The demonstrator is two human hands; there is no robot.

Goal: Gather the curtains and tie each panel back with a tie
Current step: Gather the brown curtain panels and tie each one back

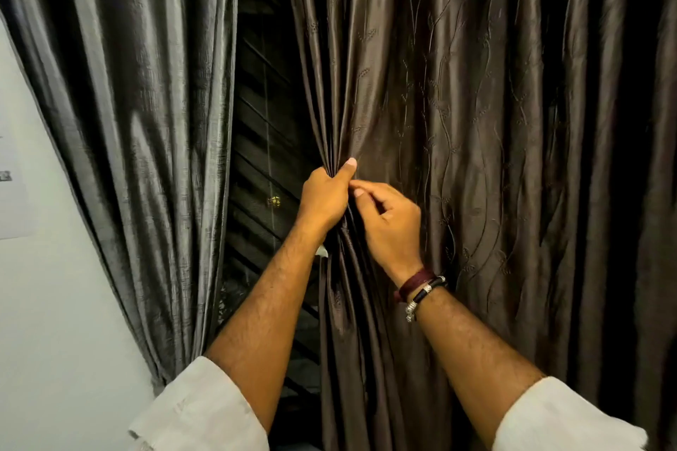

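Left hand (326, 199) clamps gathered folds at the inner edge of the brown right curtain panel (476, 121); right hand (392, 227) pinches the next pleat. Loosening either grip would likely spill the slick folds.

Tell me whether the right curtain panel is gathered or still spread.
Partly gathered: the left hand grips bunched pleats at the brown panel's edge; the rest hangs spread. No tie visible.

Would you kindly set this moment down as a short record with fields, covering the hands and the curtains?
left hand: grips the bunched edge of the right panel
right hand: pinches the next fold beside it
right panel: brown, vine pattern, partly gathered
left panel: grey, hanging loose
gap: dark window between panels
tie: none clearly visible
wristbands: on right wrist
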